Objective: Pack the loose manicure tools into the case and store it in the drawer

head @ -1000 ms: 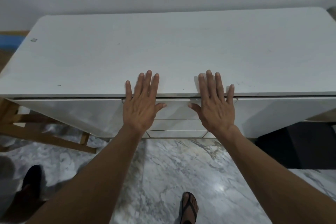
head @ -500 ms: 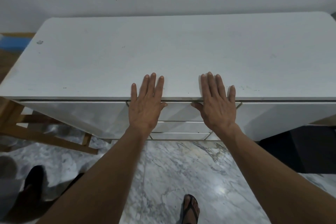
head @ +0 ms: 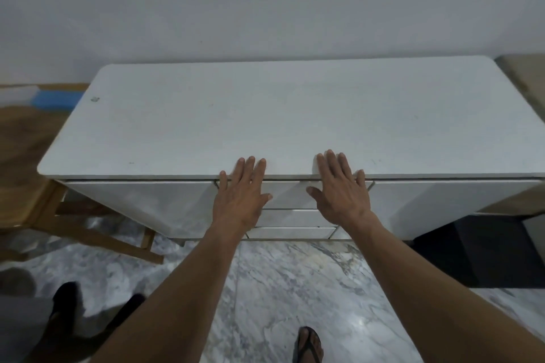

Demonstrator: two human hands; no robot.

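A white cabinet [head: 295, 115] with a bare top stands against the wall. Its middle column holds three shut drawers; the top drawer [head: 290, 194] shows between my hands. My left hand [head: 240, 194] is flat, fingers apart, fingertips over the front edge of the top. My right hand [head: 342, 191] is held the same way, a little to the right. Both hands hold nothing. No manicure case or tools are in view.
A wooden chair frame [head: 88, 227] stands left of the cabinet. A dark box [head: 477, 250] sits on the floor at the right. On the marble floor [head: 280, 289] are my sandalled foot [head: 308, 345] and another person's dark shoes [head: 66, 298].
The view has pulled back and tilted up, so the cabinet sits lower and smaller with more wall above. My hands stay flat at the front edge. The dark shoes at the left have shifted.
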